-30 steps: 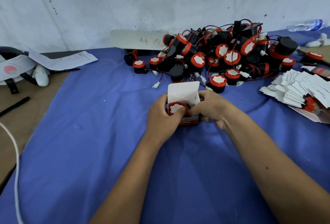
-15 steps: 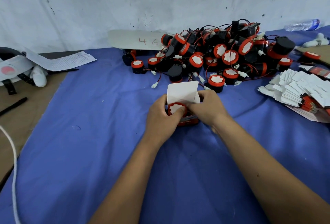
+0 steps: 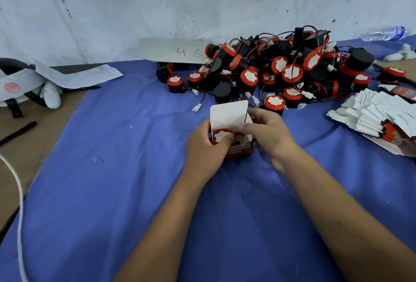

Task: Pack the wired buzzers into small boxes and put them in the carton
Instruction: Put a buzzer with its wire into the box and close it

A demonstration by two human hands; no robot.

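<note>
Right hand shifted slightly; buzzer faces up in box.

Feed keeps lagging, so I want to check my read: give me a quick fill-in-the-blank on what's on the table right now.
1. The buzzer sits inside the small ____, whose top flap stands open.
2. The left hand holds the box while its ____ presses on the buzzer.
3. The cloth under the hands is ____ in colour.
4. The stack of flat boxes lies to the ____ of the right hand.

Missing words: box; thumb; blue; right
</note>
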